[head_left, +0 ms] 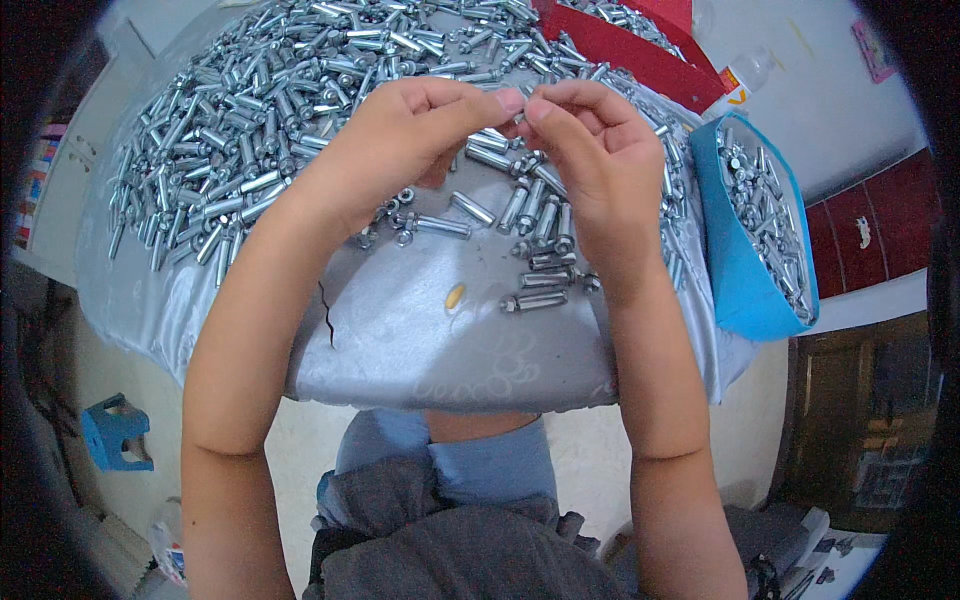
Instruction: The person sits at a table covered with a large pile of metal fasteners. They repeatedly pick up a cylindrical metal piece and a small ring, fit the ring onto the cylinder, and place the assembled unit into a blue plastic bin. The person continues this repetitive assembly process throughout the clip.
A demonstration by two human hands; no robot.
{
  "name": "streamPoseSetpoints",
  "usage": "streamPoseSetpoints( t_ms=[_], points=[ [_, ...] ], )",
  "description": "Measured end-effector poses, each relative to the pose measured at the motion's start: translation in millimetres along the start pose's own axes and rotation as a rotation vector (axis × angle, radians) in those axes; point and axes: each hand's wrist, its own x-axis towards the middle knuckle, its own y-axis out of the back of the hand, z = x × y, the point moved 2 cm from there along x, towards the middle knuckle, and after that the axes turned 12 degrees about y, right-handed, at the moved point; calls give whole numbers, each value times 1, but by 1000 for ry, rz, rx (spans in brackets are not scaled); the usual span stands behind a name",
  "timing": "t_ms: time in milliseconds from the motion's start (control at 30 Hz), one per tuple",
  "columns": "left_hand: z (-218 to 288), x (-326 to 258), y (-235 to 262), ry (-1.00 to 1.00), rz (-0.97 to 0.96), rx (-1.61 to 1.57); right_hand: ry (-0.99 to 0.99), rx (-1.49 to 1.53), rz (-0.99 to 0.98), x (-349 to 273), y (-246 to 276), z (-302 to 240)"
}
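Note:
My left hand and my right hand meet over the table, thumbs and fingers pinched together. Whatever small piece sits between the fingertips is mostly hidden, so I cannot make it out. Beneath and behind them spreads a large heap of silver expansion anchor bolts, each with a sleeve and nut. A few loose nuts lie below my left hand, beside a single anchor bolt. Under my right wrist, several anchor bolts lie in a loose row.
The table has a grey, shiny cover. At its far right stands a red box of bolts, and nearer on the right a blue container full of them. A small yellow piece lies near the front. A blue stool stands at left.

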Motion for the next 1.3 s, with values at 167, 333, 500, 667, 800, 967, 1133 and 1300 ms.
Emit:
streamPoseSetpoints(
  t_ms=[167,333,500,667,800,967,1133,1300],
  points=[
    [-5,7,-4,-40,20,-123,20,-10,6,-2,1,2],
    [-2,4,9,-52,146,-358,145,-216,-29,-3,-2,9],
    [-1,11,28,-85,315,-555,399,-852,-427,-11,-5,22],
    [-9,17,41,-154,374,-546,368,-968,-562,-11,-13,26],
    [-8,14,46,-81,459,-530,477,-1061,-633,-4,-24,34],
    [-11,20,53,-27,475,-553,577,-1212,-844,11,-43,49],
    [-13,19,51,-24,436,-566,456,-1259,-914,15,-50,47],
    [-12,19,51,-18,431,-521,437,-1254,-862,14,-51,49]
  ],
)
